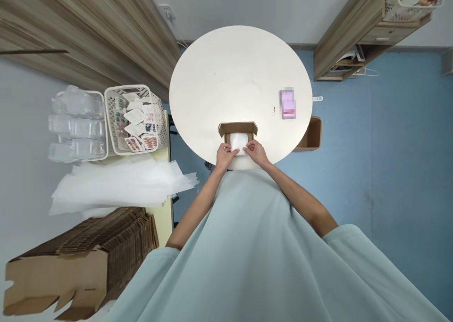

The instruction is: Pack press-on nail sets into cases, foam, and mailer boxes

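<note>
A small brown cardboard box (238,124) stands at the near edge of the round table, its lid raised at the back. In it lies a white packet (239,140) that looks wrapped in foam sheet; what is inside cannot be seen. My left hand (225,155) is at the left side of the box, fingers curled and thumb on the packet's lower left edge. On the opposite side my right hand (256,152) pinches the packet's right edge, with fingers bent. Both hands are closed, partly covering the box's side walls.
The round white table (233,62) carries a blurred pink-purple pack (288,103) at right. Left are a white basket of small packets (136,119), clear plastic containers (78,124), white foam sheets (120,183) and stacked flat cardboard boxes (85,260). An open carton (311,133) is beside the table.
</note>
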`<state>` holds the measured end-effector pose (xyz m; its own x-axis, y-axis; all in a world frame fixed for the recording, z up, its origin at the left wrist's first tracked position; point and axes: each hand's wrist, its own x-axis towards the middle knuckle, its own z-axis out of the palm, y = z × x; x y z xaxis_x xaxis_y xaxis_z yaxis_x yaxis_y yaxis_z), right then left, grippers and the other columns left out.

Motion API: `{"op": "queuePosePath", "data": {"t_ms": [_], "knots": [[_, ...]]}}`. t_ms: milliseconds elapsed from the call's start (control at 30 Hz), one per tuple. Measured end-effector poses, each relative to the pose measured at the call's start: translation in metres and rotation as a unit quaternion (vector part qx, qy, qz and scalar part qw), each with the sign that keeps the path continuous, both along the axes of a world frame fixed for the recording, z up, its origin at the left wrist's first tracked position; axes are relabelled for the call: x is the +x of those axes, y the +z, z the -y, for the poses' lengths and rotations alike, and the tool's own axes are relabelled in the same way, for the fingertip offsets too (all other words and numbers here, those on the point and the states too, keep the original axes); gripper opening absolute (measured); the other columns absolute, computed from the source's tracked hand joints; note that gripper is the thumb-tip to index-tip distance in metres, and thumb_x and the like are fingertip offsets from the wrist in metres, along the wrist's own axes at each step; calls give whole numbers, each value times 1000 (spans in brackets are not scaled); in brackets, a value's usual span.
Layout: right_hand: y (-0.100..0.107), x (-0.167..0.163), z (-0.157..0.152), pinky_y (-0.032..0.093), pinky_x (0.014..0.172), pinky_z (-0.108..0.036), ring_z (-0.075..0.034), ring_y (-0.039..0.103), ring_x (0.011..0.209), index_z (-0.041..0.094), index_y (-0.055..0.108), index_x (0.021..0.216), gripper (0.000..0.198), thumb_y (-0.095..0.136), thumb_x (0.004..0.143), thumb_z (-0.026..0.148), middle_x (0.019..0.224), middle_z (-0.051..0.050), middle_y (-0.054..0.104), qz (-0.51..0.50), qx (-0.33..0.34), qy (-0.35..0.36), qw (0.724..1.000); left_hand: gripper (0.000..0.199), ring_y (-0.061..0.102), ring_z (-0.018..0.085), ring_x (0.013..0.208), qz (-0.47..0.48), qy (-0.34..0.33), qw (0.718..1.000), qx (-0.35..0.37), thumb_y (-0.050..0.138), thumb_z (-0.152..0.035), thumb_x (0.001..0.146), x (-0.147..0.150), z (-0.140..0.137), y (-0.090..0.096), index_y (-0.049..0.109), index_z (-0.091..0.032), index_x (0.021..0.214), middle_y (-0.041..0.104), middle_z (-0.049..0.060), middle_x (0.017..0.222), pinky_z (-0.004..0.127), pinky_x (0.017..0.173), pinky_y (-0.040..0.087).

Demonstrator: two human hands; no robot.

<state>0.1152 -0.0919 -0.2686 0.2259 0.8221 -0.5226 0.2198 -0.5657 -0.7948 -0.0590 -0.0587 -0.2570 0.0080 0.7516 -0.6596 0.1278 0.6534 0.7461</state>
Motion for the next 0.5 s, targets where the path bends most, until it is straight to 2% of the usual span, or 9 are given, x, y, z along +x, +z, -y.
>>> {"op": "queuePosePath", "data": {"t_ms": [100, 200, 367, 500], "knots": [[-11, 1, -6, 61, 96, -40, -23, 71, 99, 26, 57, 93, 20, 72, 85, 36, 100, -3, 73, -4, -10, -10, 1000, 46, 67, 16, 77, -6, 3, 1000, -12, 92, -22, 69, 9, -6, -13, 52, -24, 92, 62, -5, 76, 36, 84, 62], [-17, 1, -10, 60, 94, -38, -22, 71, 98, 26, 58, 96, 18, 70, 87, 36, 102, -3, 73, 12, -25, 12, 1000, 40, 70, 17, 83, -17, -6, 1000, -11, 88, -23, 76, 10, -7, -23, 54, -23, 97, 66, -1, 85, 37, 88, 64], [-22, -3, -18, 59, 98, -38, -24, 73, 104, 25, 63, 103, 12, 68, 94, 31, 109, -6, 77, 87, -45, 49, 994, 35, 76, 23, 103, -107, -63, 992, 17, 84, -22, 80, 5, -7, -33, 62, -21, 107, 76, 10, 117, 41, 101, 60], [-27, -7, -24, 59, 100, -42, -29, 75, 112, 24, 67, 114, 13, 62, 102, 26, 111, -9, 79, 150, -53, 86, 984, 33, 77, 27, 105, -163, -111, 980, 37, 76, -14, 84, 6, -8, -38, 68, -19, 115, 78, 15, 129, 43, 106, 56]]}}
